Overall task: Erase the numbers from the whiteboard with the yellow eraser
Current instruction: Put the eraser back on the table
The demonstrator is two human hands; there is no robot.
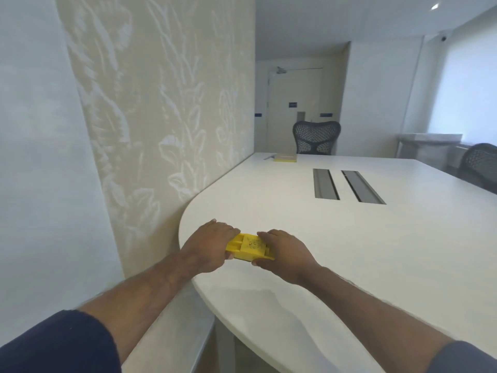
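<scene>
A yellow eraser [250, 247] lies on the rounded near corner of a white table [349, 238]. My left hand [208, 244] grips its left end, fingers over the top and thumb at the near side. My right hand [281, 255] grips its right end the same way. A pale glossy board surface [35, 130] fills the far left of the view; no numbers show on the part I can see.
A patterned beige wall panel [161, 103] runs along the table's left edge. Two cable slots [347, 185] sit in the table's middle. A yellow-edged pad [285, 157] lies at the far end. Mesh chairs stand behind [316, 137] and at the right [481, 165].
</scene>
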